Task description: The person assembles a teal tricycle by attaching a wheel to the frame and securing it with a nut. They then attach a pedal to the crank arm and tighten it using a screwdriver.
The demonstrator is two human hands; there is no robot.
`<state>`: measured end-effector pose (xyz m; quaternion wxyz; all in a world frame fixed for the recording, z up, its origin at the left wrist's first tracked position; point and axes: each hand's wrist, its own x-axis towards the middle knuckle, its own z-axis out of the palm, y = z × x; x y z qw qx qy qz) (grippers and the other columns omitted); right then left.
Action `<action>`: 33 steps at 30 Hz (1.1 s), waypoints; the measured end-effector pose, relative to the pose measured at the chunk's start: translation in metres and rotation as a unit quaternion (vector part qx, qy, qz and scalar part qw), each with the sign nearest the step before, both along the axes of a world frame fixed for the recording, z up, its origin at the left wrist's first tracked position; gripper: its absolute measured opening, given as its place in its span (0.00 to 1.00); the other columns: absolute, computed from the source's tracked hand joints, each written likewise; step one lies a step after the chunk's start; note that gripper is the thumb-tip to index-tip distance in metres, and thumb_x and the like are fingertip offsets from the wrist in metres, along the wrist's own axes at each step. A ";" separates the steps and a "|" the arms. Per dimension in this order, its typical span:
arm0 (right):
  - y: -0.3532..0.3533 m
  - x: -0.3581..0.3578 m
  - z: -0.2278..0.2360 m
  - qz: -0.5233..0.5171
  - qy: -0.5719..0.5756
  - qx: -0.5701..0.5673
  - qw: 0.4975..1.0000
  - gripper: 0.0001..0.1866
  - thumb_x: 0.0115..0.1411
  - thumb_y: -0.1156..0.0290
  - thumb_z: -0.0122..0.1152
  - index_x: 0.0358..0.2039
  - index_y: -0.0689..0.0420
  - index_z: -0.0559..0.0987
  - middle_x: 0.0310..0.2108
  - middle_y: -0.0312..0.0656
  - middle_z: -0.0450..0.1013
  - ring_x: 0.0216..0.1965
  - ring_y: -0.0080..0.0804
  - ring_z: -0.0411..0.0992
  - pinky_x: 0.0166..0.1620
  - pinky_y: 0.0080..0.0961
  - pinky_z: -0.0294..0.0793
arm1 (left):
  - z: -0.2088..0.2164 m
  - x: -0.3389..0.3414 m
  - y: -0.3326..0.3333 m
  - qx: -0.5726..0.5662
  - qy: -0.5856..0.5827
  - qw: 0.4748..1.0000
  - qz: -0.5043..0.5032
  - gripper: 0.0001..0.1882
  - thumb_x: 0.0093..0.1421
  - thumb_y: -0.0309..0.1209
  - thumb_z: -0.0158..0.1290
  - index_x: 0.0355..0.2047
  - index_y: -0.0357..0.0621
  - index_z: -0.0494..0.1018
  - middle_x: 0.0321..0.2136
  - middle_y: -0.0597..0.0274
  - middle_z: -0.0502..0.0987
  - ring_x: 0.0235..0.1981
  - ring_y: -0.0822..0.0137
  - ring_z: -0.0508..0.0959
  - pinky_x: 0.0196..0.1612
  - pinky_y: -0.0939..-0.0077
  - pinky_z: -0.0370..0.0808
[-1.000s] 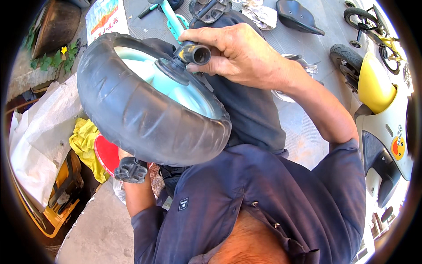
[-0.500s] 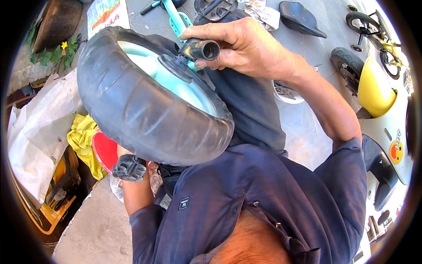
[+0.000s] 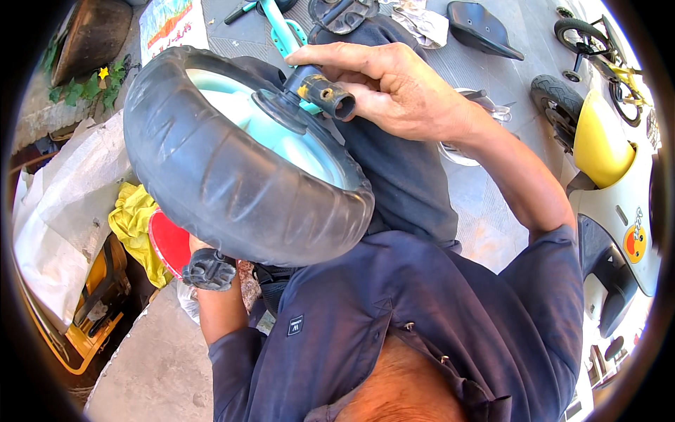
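A small black-tyred wheel point(image 3: 232, 176) with a pale turquoise rim point(image 3: 281, 151) stands tilted in front of me. At its hub, my right hand point(image 3: 404, 91) pinches a short black tube point(image 3: 327, 95) between thumb and fingers. The tube has a hole in its side, a yellowish worn patch and an open end pointing down to the right. My left hand point(image 3: 196, 245) is mostly hidden behind the tyre, so its fingers do not show. A black pedal point(image 3: 209, 269) sits below the tyre, in front of my left wrist. A turquoise frame tube point(image 3: 280, 28) runs away beyond the wheel.
A second black pedal point(image 3: 344, 15) and a black saddle point(image 3: 485, 29) lie farther off. At left are a red round container point(image 3: 169, 243), a yellow cloth point(image 3: 133, 225) and white sheeting point(image 3: 77, 211). A yellow and white ride-on vehicle point(image 3: 605, 144) stands at right.
My right hand has turned the short tube, so its open end points more down and right and its side hole shows. The wheel is almost unmoved.
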<state>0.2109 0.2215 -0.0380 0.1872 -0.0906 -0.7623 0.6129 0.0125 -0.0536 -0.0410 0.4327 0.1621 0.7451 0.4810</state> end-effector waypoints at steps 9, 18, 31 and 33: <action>-0.006 0.006 0.013 0.003 -0.042 -0.207 0.978 0.29 0.62 0.50 0.55 0.53 0.60 0.74 0.39 0.41 0.76 0.38 0.26 0.74 0.37 0.24 0.76 | 0.001 0.000 0.000 0.002 0.000 1.000 0.000 0.21 0.57 0.36 0.56 0.45 0.32 0.70 0.37 0.48 0.77 0.38 0.58 0.77 0.48 0.65 0.72; -0.020 0.003 0.036 -0.101 -0.087 -0.295 0.946 0.39 0.53 0.41 0.62 0.49 0.67 0.74 0.40 0.47 0.76 0.34 0.29 0.76 0.36 0.23 0.76 | 0.000 0.000 0.001 0.000 0.000 1.000 -0.005 0.21 0.57 0.36 0.56 0.45 0.32 0.70 0.37 0.48 0.77 0.38 0.58 0.77 0.48 0.65 0.72; -0.030 0.004 0.017 -0.112 -0.051 -0.363 0.924 0.30 0.48 0.78 0.60 0.53 0.73 0.64 0.51 0.60 0.70 0.51 0.37 0.71 0.53 0.26 0.68 | -0.001 0.000 0.001 -0.001 0.000 1.000 -0.007 0.21 0.57 0.36 0.56 0.45 0.32 0.70 0.38 0.48 0.77 0.39 0.58 0.77 0.49 0.65 0.72; -0.029 0.004 0.025 -0.102 -0.077 -0.357 0.925 0.29 0.49 0.80 0.58 0.52 0.74 0.65 0.51 0.59 0.71 0.51 0.37 0.71 0.53 0.25 0.68 | 0.000 0.000 0.001 -0.002 0.001 1.000 -0.007 0.21 0.57 0.35 0.56 0.45 0.32 0.70 0.38 0.48 0.77 0.39 0.58 0.77 0.49 0.65 0.72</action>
